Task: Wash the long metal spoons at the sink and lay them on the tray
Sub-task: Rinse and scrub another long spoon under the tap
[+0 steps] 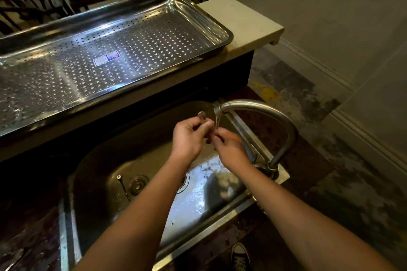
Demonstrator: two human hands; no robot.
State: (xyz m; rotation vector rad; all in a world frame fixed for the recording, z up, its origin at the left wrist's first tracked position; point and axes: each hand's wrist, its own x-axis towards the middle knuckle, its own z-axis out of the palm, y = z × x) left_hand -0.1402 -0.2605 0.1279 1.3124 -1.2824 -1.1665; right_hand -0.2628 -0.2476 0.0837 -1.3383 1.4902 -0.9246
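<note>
Both hands meet over the steel sink (105, 160) under the running faucet (259, 110). My left hand (189, 136) grips a long metal spoon (201, 115), whose round end sticks up above the fingers. My right hand (229, 145) pinches the same spoon lower down, right where the water stream falls; most of the spoon is hidden by the fingers. Another long spoon (123, 188) lies in the sink basin at the left, near the drain. The perforated steel tray (211, 20) sits on the ledge behind the sink and holds no spoons.
A pale stone slab (248, 22) carries the tray's right end. More metal utensils (13, 259) lie on the dark counter at the bottom left. A shoe (241, 257) shows on the floor below. A wall runs along the right.
</note>
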